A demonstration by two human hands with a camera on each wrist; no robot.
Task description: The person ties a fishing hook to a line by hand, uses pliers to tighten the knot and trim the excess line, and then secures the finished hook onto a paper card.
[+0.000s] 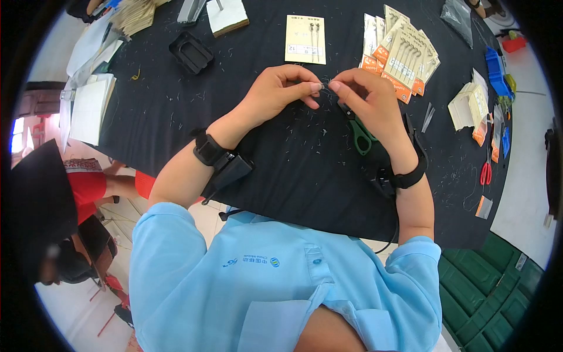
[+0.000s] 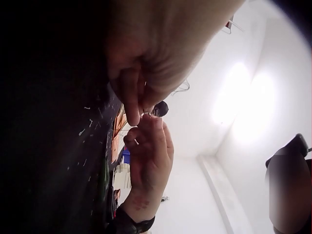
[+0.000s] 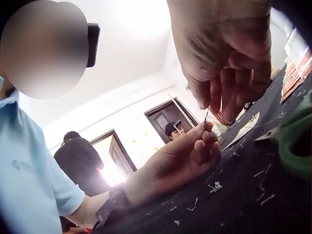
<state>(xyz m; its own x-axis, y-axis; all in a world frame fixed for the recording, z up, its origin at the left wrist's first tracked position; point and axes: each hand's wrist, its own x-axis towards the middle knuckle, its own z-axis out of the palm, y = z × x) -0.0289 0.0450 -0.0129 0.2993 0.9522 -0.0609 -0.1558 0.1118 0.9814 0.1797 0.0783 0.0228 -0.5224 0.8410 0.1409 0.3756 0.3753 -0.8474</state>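
Note:
The fingertips of my left hand [image 1: 272, 97] and right hand [image 1: 374, 105] meet over the black-covered table in the head view. Between them is a small thin metal piece [image 3: 205, 119] like a fishing hook, pinched by both hands and mostly hidden by the fingers. Just beyond the fingertips lies a cream card [image 1: 298, 36] with two long thin hooks on it. Green-handled scissors [image 1: 360, 139] lie beside my right hand, their blades partly covered by it.
Fanned hook cards with orange ends [image 1: 404, 61] lie at the back right. Farther right are a folded cream card [image 1: 466, 108] and red-handled scissors [image 1: 485, 173]. A black plastic tray [image 1: 190, 53] and a paper stack [image 1: 94, 114] sit leftward. Thin clippings litter the cloth.

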